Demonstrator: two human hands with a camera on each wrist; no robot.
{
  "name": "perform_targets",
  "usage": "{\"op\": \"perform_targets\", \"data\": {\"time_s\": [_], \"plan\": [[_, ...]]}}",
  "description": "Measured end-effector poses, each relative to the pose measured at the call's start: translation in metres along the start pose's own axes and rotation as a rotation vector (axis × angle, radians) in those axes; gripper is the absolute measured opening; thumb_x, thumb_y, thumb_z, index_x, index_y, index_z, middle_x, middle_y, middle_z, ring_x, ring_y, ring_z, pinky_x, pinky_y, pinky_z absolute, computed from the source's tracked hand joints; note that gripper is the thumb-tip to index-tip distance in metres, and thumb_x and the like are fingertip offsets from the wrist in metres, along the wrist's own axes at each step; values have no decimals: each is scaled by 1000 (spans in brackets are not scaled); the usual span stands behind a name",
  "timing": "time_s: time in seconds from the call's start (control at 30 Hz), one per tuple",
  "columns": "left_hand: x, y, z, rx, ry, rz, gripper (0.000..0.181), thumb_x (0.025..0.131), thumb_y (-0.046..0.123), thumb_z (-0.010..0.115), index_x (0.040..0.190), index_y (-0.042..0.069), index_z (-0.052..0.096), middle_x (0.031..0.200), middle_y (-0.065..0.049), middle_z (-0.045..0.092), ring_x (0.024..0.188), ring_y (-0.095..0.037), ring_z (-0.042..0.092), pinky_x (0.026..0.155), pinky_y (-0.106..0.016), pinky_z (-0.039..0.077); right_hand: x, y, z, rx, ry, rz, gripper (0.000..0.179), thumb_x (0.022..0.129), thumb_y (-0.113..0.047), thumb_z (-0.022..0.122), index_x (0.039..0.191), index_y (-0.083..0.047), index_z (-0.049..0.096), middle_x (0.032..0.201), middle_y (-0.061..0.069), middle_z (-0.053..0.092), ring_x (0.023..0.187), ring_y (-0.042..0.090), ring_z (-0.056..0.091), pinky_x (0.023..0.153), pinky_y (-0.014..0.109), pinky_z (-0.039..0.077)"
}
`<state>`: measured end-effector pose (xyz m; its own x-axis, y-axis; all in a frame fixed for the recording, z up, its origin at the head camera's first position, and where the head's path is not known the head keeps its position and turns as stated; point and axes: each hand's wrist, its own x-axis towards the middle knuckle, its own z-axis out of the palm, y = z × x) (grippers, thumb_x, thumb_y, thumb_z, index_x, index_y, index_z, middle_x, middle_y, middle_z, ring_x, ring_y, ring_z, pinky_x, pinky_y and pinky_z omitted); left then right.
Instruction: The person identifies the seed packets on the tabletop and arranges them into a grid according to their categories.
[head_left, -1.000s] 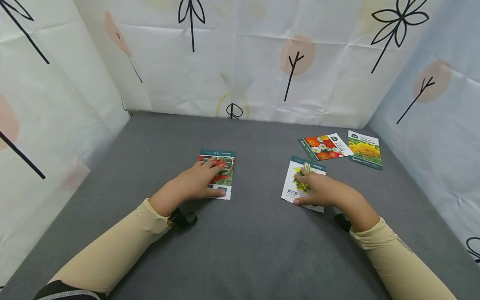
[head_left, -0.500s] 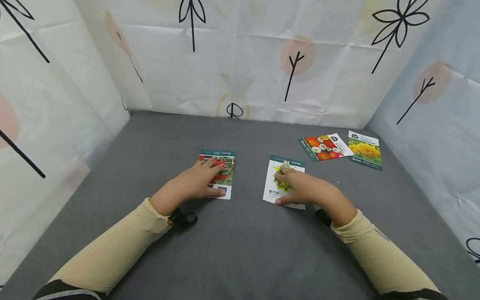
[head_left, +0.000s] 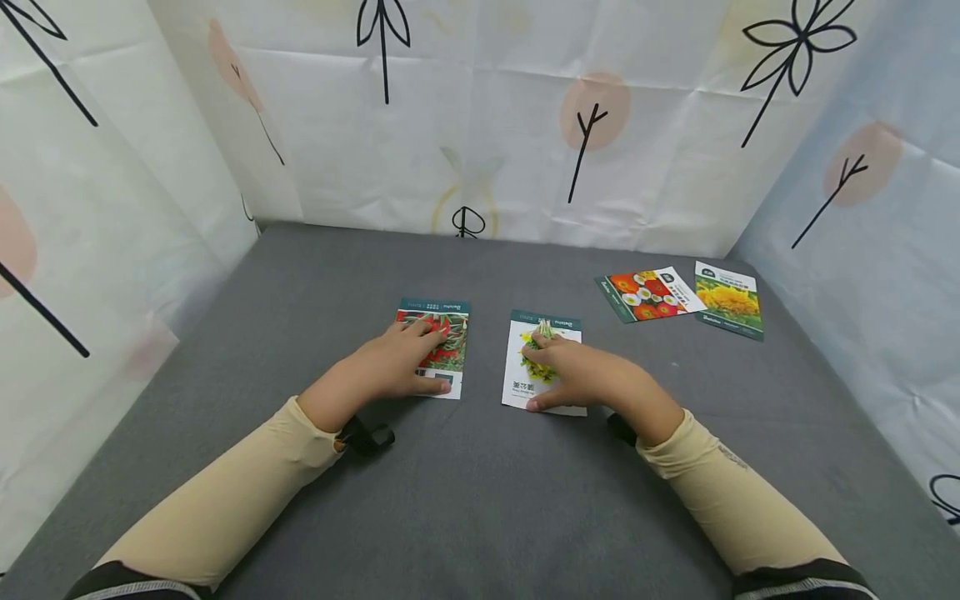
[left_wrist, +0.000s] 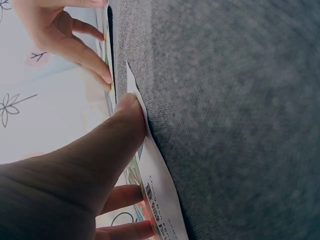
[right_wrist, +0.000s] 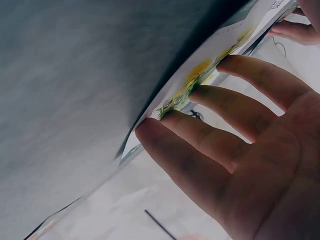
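In the head view, a seed packet with red chili peppers (head_left: 455, 354) lies flat on the grey table, left of centre. My left hand (head_left: 390, 362) rests on it, fingers spread over the picture and thumb near the white lower edge. To its right, a white seed packet with a yellow-flowered plant (head_left: 525, 383) lies under my right hand (head_left: 588, 375). Extended fingertips (right_wrist: 172, 115) press on that packet in the right wrist view. A narrow strip of table separates the two packets. My left thumb (left_wrist: 131, 107) touches the chili packet's surface in the left wrist view.
At the back right lie a seed packet with red and white flowers (head_left: 648, 293) and one with yellow flowers (head_left: 729, 300), their edges meeting. A printed white cloth (head_left: 510, 167) hangs behind and beside the grey table (head_left: 465, 500).
My right hand has slid the yellow-flowered packet left along the table, closer to the chili packet. My left hand and the two back packets have stayed where they were.
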<state>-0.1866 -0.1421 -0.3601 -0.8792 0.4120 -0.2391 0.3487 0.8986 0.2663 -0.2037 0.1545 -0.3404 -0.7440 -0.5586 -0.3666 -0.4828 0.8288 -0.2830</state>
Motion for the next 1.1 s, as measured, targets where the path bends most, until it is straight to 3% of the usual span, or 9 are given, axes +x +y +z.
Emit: {"op": "perform_targets", "data": {"time_s": [0.7,1.1], "plan": [[1,1,2,15,0,-23,87,97,58,72,166,17,40,172,-17,33,156,-48,31,116,-69,42,30,-31,-1,-68,-21,-55,91,91,-46,85,163,-9,43,175,19,26,162,38,27,129,52,32],[2,2,1,22,14,-12,87,97,59,72,166,16,40,171,-18,33,155,-49,32,116,-68,42,34,-29,-3,-86,-13,-52,92,88,-50,86,161,-11,47,174,18,30,159,35,35,126,51,36]]}}
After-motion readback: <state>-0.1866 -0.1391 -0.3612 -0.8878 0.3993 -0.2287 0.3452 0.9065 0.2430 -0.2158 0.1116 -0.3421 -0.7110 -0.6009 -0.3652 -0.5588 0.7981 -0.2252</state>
